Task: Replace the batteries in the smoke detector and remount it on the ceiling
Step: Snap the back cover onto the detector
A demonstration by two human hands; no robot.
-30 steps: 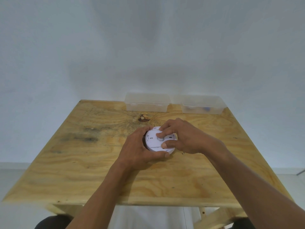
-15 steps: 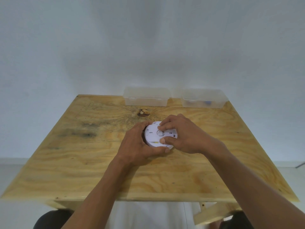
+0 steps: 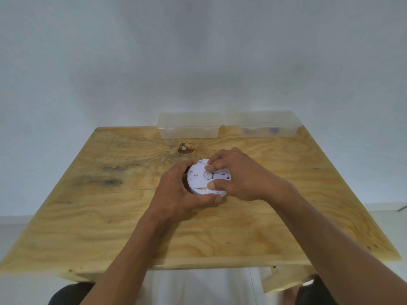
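On the left of the desk [image 3: 92, 219] the plywood shows a dark smudge [image 3: 105, 181], and farther in, a knot [image 3: 185, 148] sits near the back. My left hand [image 3: 178, 194] curls round the left and near edge of the detector [image 3: 199, 178], thumb along the front rim, fingers wrapped over the far side. The detector is white and round, resting at the middle of the desk with its flat back tilted up toward me. My right hand [image 3: 240, 175] comes over it from the right, fingers bent onto the back face near the centre and thumb pressed on the near part, pinching it. Behind, against the wall, two clear plastic boxes stand side by side: the left box [image 3: 189, 125] looks bare inside, the right box [image 3: 267, 124] holds some small bluish things I cannot make out.
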